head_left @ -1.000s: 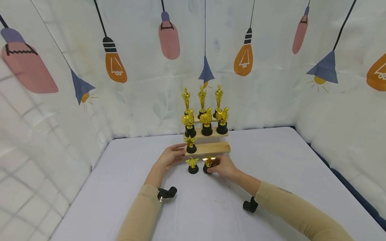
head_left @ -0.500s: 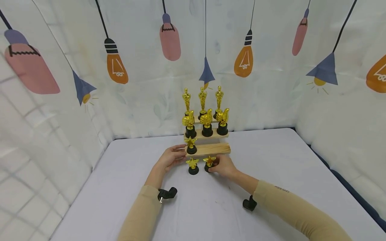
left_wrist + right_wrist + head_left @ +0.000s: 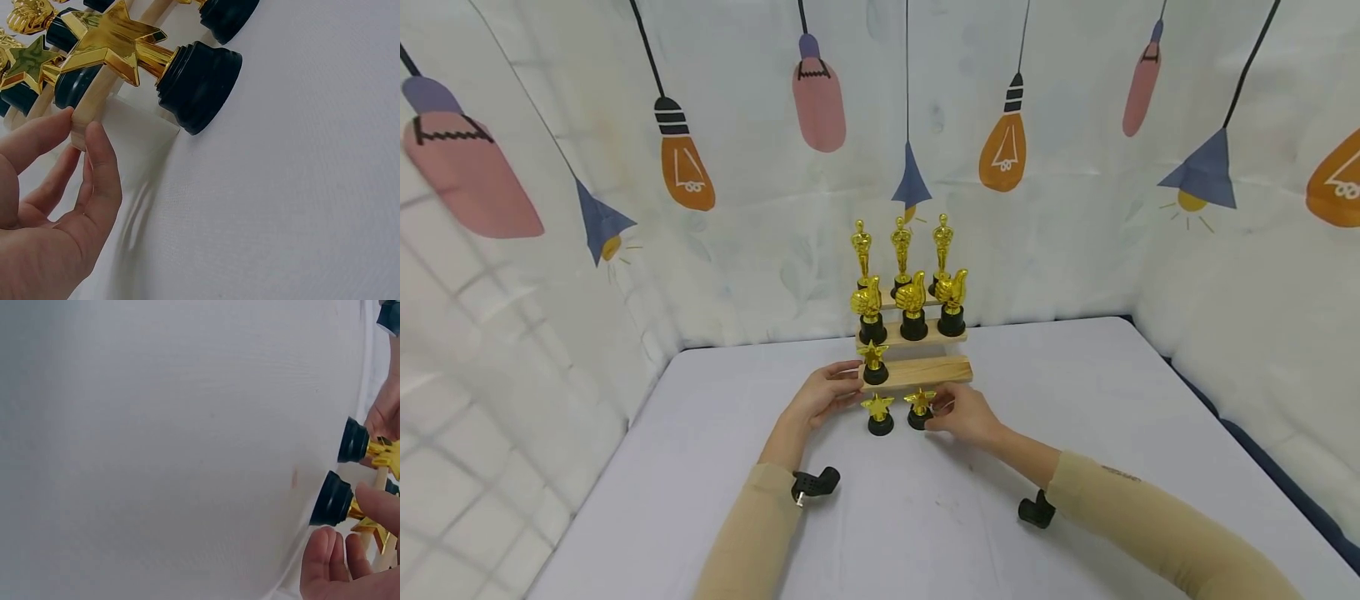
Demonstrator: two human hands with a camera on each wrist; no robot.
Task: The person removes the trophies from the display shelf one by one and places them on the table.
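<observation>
My left hand [image 3: 826,396] pinches the left end of the lowest wooden step [image 3: 925,370], thumb and fingers either side of its end [image 3: 87,115] in the left wrist view. A gold star trophy [image 3: 876,364] with a black base stands on that step's left part. Two more star trophies stand on the table before the rack: the left star trophy [image 3: 880,415] and the right star trophy [image 3: 920,408]. My right hand [image 3: 966,414] is just right of the latter, thumb and fingers spread around it, fingertips right at its black base [image 3: 331,499] in the right wrist view.
Gold thumbs-up trophies [image 3: 913,305] fill the middle step, and gold figure trophies [image 3: 901,250] the top step behind. A white cloth covers the table [image 3: 910,517]. A lamp-patterned curtain [image 3: 760,250] hangs close behind the rack.
My right hand has loosened from the right star trophy and drawn slightly to the right. That trophy stays upright in place on the table. The left hand keeps its hold on the step.
</observation>
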